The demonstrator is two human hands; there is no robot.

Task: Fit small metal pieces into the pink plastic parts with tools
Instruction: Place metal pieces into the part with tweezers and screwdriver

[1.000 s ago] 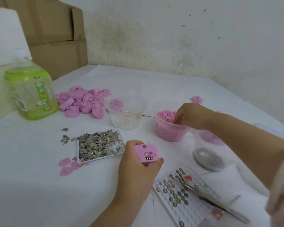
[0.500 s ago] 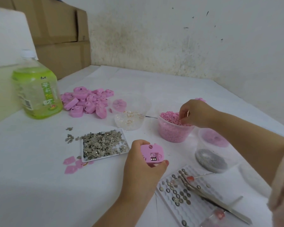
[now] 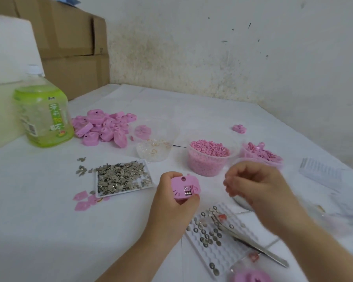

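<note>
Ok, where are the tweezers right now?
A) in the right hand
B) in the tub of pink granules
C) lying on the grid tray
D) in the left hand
C: the tweezers lie across the grid tray, held by neither hand; the left hand grips a pink part and the right hand is up beside it.

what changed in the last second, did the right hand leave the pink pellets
Yes. The right hand lifted off the tub of pink pellets and came back toward the pink part, fingers bunched; blur hides whether it carries a pellet. The left hand kept its grip on that part. The tweezers stayed lying on the white tray.
</note>
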